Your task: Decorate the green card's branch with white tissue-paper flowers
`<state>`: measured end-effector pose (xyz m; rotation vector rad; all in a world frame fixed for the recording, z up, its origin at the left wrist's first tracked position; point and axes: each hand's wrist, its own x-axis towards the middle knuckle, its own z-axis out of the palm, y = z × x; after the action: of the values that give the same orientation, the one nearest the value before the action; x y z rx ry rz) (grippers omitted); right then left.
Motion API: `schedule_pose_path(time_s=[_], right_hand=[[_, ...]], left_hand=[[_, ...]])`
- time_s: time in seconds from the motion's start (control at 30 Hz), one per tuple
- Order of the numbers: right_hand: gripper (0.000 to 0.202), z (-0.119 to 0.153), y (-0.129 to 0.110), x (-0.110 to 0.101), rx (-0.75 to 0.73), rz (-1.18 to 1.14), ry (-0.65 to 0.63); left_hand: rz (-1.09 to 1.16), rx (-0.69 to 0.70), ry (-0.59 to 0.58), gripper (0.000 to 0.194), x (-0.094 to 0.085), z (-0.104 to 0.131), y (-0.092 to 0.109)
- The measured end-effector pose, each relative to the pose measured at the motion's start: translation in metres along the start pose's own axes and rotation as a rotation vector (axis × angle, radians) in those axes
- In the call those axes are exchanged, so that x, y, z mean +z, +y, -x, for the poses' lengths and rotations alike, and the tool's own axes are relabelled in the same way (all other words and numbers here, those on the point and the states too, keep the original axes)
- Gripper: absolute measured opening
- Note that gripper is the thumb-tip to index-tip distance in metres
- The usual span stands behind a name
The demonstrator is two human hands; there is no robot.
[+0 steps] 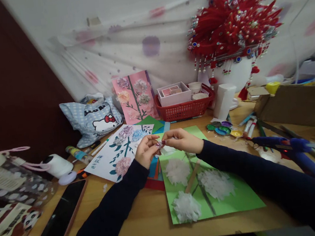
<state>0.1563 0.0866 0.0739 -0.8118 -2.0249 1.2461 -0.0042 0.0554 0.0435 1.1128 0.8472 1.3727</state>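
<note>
Over the top edge of a green paper sheet [233, 201], my two hands meet with fingertips pinched. My left hand [147, 151] and my right hand [182, 140] grip a small piece of white tissue paper [162, 142] between them, mostly covered by the fingers. Several ruffled white paper flowers sit on the sheet, among them one flower [187, 207] at the lower left and another flower [217, 184] at the right. A dark drawn stem [206, 197] runs up the sheet, and a flat wooden stick [193, 177] lies slantwise beside it.
Left of the sheet lie a white flower picture [99, 166] and a phone [61, 215]. Behind stand a pink flower picture [140, 108], a red basket [185, 110] and a paper roll [224, 100]. Paint dishes [223, 130] and a blue glue gun [300, 152] are at right.
</note>
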Motion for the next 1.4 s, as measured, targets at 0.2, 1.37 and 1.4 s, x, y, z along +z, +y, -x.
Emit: schedule_pose_path(time_s=[0.2, 1.37, 1.4], right_hand=[[0.020, -0.006, 0.006, -0.002, 0.097, -0.061, 0.106], [0.019, -0.003, -0.003, 0.002, 0.130, -0.437, 0.124], [0.021, -0.002, -0.004, 0.003, 0.130, -0.451, 0.110]], left_hand=[[0.060, 0.040, 0.129, 0.031, -0.007, -0.006, 0.000], [-0.671, 0.643, 0.021, 0.022, 0.001, 0.012, 0.002], [-0.589, 0.575, 0.016, 0.026, 0.003, 0.012, -0.001]])
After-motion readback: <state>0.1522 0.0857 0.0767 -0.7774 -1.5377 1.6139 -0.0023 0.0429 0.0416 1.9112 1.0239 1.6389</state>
